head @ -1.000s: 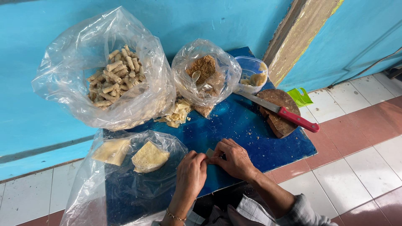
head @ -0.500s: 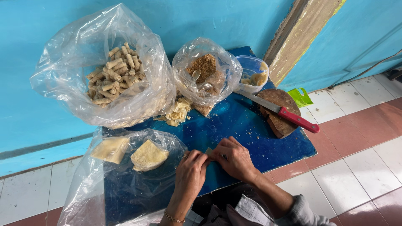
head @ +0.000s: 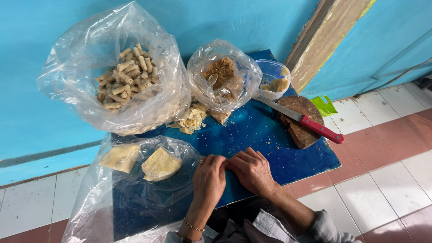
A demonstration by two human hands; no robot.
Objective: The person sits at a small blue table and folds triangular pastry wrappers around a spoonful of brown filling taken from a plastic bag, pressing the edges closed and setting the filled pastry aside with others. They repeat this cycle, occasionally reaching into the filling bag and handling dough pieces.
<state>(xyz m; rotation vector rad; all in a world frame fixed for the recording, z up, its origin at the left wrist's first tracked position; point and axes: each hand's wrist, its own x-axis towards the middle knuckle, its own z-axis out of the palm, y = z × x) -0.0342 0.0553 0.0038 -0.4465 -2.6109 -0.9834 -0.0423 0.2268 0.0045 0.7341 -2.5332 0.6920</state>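
My left hand (head: 209, 180) and my right hand (head: 253, 172) rest side by side at the near edge of a blue board (head: 270, 144). Their fingertips touch and curl down over a small pale pastry roll, which is almost fully hidden. Left of my hands, two flat yellowish wrappers (head: 159, 164) lie inside an open clear plastic bag (head: 135, 202). Behind it stands a large clear bag of finished rolls (head: 121, 81). A smaller bag of brown crumbly filling (head: 222, 74) holds a spoon.
A red-handled knife (head: 310, 123) lies across a round wooden block (head: 299, 135) at the board's right. Behind it sit a clear plastic tub (head: 272, 78) and a green plastic piece (head: 325, 107). Wrapper scraps (head: 193, 119) lie mid-board. A blue wall runs behind, tiled floor around.
My hands have closed together over the roll; the small pale piece seen between the fingertips earlier is now covered. Nothing else has moved.
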